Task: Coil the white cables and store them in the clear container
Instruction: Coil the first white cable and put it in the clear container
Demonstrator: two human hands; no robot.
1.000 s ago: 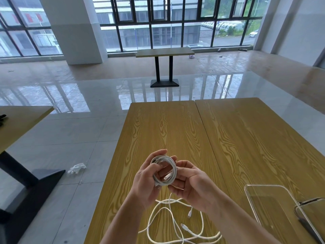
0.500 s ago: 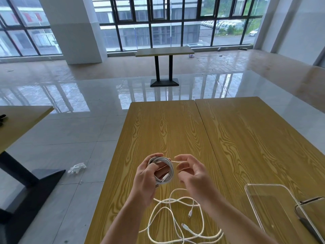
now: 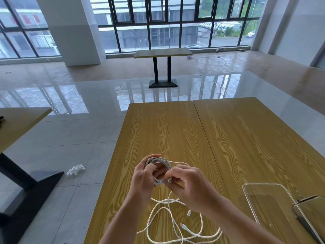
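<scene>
Status: we have one thin white cable wound into a small round coil [image 3: 158, 170], held up above the yellow wood-grain tabletop [image 3: 246, 138]. Left hand [image 3: 143, 180] grasps the coil, fingers curled round its left side. Right hand [image 3: 189, 186] pinches the cable's tail end with its small connector plug [image 3: 170, 180] right at the coil's lower right edge; a short slack loop arcs over from the coil's top toward the right-hand fingers. Our read: we're tucking or wrapping the last bit of tail to lock the coil. Winding on this one is basically done, securing is not.

Left to do:
- The loose white cables [image 3: 175, 222] lie sprawled on the tabletop just below and between the wrists, uncoiled, at least two plug ends visible. Can't tell the exact count of cables in that tangle.
- Nothing white is stored yet as far as we can see. The clear rounded-corner plastic container [image 3: 253, 194] sits to the right of the right hand, well apart from the coil. A dark-edged flat object [image 3: 309, 213] sits at its right end, cropped by the frame; can't tell what it is.

So roughly: first coil near finished, rest untouched, zero deposits.

Labels/writing: none readable on cable, plugs or container. Red patches on a building beyond the far-left windows are too blurred to read.
</scene>
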